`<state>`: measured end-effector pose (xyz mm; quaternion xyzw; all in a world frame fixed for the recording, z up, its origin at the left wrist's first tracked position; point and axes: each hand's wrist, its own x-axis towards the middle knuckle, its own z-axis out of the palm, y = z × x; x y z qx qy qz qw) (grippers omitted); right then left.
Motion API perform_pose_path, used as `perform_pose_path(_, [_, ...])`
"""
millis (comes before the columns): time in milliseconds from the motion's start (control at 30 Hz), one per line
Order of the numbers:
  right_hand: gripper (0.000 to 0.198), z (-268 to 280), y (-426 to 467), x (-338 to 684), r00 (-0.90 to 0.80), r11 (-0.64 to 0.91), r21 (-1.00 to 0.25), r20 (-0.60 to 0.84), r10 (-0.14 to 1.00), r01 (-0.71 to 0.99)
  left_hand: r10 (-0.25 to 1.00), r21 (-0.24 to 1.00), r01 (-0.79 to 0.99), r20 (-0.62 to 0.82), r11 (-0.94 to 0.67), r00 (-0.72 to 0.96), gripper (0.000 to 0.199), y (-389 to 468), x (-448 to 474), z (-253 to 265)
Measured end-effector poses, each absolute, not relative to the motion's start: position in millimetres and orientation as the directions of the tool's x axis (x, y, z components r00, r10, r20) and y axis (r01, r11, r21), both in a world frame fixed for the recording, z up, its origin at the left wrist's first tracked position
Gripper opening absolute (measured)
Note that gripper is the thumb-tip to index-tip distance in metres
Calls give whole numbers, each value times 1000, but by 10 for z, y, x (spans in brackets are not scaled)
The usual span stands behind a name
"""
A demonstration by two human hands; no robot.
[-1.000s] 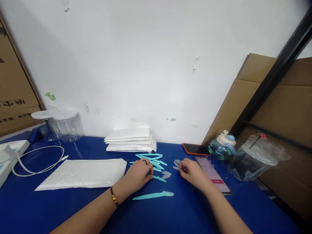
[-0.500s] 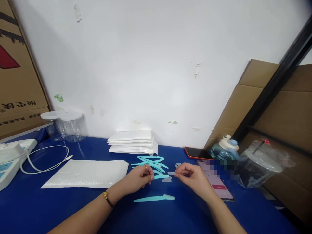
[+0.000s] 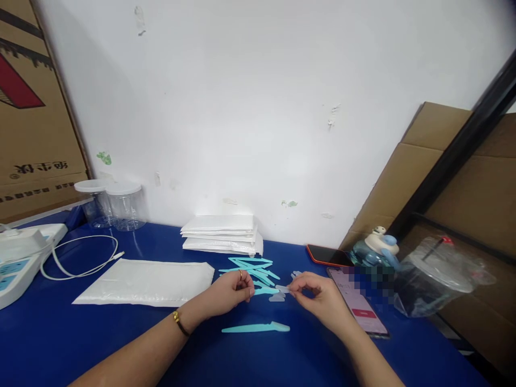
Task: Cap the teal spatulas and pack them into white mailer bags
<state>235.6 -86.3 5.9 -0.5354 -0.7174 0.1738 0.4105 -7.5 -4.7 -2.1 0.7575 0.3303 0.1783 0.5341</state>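
My left hand pinches a turquoise eyebrow razor, its blade end pointing right. In the fingertips of my right hand is a small clear blade cover, which meets the razor's blade end; how far it overlaps the blade I cannot tell. Several more turquoise razors lie crossed in a pile behind my left hand. A single razor lies in front of both hands, blade end to the right. Loose clear covers rest on the table between and behind my hands.
On the blue table lie a white padded envelope and a stack of envelopes. Two phones, one lit, one dark, are at right, near a figurine and a bagged cup. Clear jars and a power strip stand left.
My right hand has brought the clear cover left to the razor's blade end; before, a small gap was between them. The whole view has shifted slightly.
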Motion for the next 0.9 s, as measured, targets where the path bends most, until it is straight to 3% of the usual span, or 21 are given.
perform_pose_path(400, [11, 82, -906, 2184, -193, 383, -717, 336, 922, 582, 661, 935, 303, -110, -185, 742, 16, -111, -28, -129])
perform_pose_path(500, [6, 96, -911, 2221, -224, 364, -726, 287, 931, 583, 671, 905, 335, -78, -263, 738, 16, -149, 0, -150])
perform_pose_path(700, [10, 13, -841, 2304, -247, 364, -576, 275, 929, 732, 696, 707, 495, -5, -505, 718, 15, -196, 17, -159])
perform_pose_path(900, [8, -135, -763, 2250, -281, 350, -452, 215, 935, 820, 715, 421, 595, 234, -685, 658, 15, -46, -32, -179])
